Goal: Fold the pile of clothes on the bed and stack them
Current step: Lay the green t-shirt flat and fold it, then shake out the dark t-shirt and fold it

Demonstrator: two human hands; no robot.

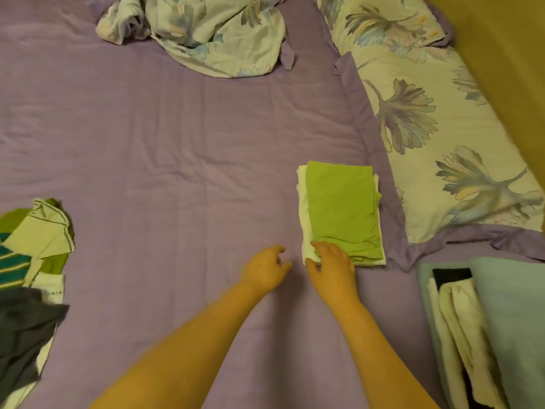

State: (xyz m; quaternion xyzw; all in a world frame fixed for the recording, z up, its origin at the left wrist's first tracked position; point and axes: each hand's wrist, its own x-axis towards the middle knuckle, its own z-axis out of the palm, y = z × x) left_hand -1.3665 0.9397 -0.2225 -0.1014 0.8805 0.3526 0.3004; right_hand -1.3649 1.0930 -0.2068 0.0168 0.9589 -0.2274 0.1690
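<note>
Nearest us, our right hand rests on the near edge of the folded green garment, fingers curled over its corner in a light grip; whether they truly pinch the cloth we cannot tell. Our left hand hovers just beside it over the purple bed sheet, fingers loosely bent, holding nothing. The green garment tops a folded white one, a small stack by the floral pillow. Far left lies the unfolded pile of clothes. At right sit folded towels; a crumpled floral cover lies beyond.
</note>
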